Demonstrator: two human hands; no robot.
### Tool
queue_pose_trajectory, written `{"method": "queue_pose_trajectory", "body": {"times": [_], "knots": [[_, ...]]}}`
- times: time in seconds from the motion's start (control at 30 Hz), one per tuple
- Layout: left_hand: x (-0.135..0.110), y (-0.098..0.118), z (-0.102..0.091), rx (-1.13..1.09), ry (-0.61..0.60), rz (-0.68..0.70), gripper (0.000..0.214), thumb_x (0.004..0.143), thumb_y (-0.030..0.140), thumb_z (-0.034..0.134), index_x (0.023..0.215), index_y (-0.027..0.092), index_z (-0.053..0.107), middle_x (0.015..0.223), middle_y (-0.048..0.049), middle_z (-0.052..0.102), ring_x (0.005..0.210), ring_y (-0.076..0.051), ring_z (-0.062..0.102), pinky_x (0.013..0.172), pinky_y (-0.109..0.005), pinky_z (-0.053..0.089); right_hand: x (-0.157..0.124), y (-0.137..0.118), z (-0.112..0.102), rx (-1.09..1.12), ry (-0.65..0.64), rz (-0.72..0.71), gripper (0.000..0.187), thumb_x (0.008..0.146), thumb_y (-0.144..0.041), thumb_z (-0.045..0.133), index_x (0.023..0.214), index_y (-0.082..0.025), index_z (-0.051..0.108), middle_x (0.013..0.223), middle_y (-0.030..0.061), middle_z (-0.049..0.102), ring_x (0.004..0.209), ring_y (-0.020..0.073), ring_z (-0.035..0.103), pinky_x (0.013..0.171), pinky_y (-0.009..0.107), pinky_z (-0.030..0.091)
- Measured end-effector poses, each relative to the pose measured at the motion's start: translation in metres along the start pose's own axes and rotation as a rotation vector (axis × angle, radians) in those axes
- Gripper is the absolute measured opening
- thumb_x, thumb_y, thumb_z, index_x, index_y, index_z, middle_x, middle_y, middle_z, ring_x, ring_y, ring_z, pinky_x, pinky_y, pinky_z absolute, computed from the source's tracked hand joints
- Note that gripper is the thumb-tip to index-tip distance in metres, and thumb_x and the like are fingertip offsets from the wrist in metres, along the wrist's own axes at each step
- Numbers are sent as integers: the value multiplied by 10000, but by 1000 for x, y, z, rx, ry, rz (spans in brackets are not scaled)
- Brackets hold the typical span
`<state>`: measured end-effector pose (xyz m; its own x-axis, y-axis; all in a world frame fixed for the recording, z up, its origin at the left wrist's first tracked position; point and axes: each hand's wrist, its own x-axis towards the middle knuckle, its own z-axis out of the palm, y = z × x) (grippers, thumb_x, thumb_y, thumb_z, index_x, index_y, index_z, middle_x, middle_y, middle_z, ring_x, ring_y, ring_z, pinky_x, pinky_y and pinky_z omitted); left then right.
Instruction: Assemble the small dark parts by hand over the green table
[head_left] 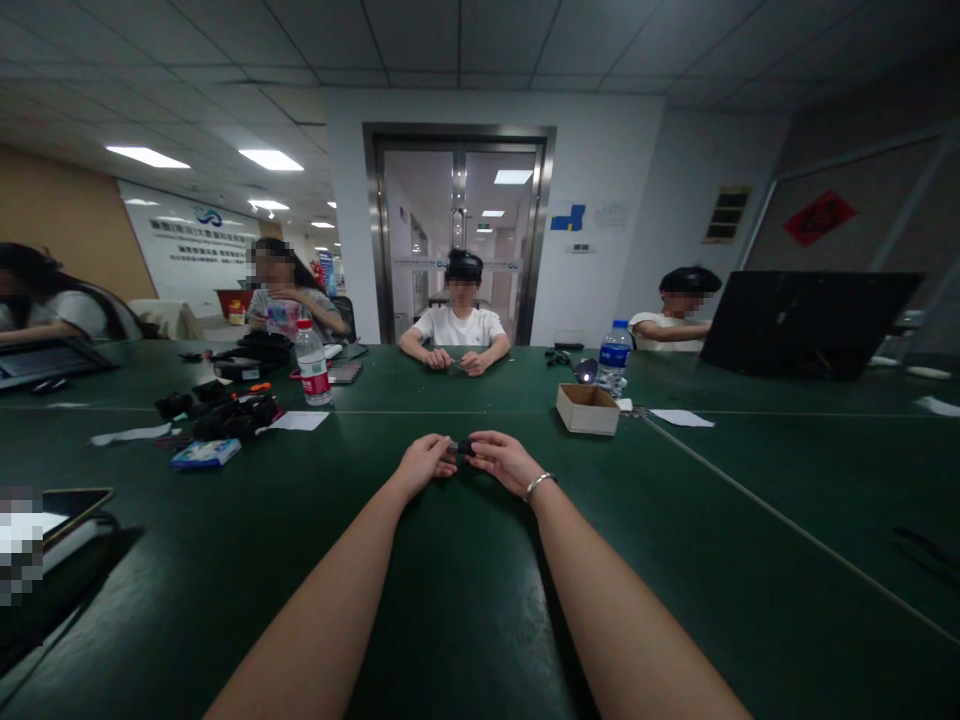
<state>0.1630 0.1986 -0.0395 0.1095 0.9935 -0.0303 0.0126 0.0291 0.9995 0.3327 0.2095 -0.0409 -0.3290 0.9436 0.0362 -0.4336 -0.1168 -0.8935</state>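
Observation:
Both my arms reach forward over the dark green table (465, 590). My left hand (424, 463) and my right hand (504, 461) meet at the middle, fingers pinched on a small black object (463, 447) held between them just above the tabletop. A thin bracelet (537, 484) circles my right wrist. What the small black object is cannot be made out.
A small cardboard box (588, 408) sits right of my hands, with a water bottle (614, 358) behind it. Another bottle (313, 362), black gear (232, 412), a blue packet (205, 454) and papers lie left. A laptop (802, 322) stands far right. Several people sit around the table.

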Motion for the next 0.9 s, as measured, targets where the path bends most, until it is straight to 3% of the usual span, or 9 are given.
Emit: {"method": "queue_pose_trajectory", "body": {"times": [0.43, 0.8, 0.9], "knots": [[-12, 4, -1, 9, -13, 161, 223, 678, 180, 654, 873, 144, 553, 857, -50, 553, 623, -82, 560, 539, -176, 472, 2, 1, -1, -8, -2, -9, 213, 608, -39, 713, 781, -111, 611, 825, 66, 603, 778, 174, 602, 708, 283, 527], [-9, 2, -1, 3, -23, 153, 204, 654, 114, 636, 837, 137, 550, 889, -52, 554, 603, -63, 544, 540, -170, 463, 1, 0, -1, -15, 4, -2, 206, 608, -28, 706, 773, -110, 616, 809, 60, 595, 761, 163, 599, 707, 277, 529], [-7, 2, -2, -23, -37, 112, 253, 671, 144, 639, 905, 149, 543, 857, -50, 558, 624, -79, 563, 563, -184, 472, 1, 0, -1, -15, 3, 3, 211, 609, -35, 706, 785, -109, 617, 803, 58, 594, 758, 164, 600, 709, 280, 529]]}}
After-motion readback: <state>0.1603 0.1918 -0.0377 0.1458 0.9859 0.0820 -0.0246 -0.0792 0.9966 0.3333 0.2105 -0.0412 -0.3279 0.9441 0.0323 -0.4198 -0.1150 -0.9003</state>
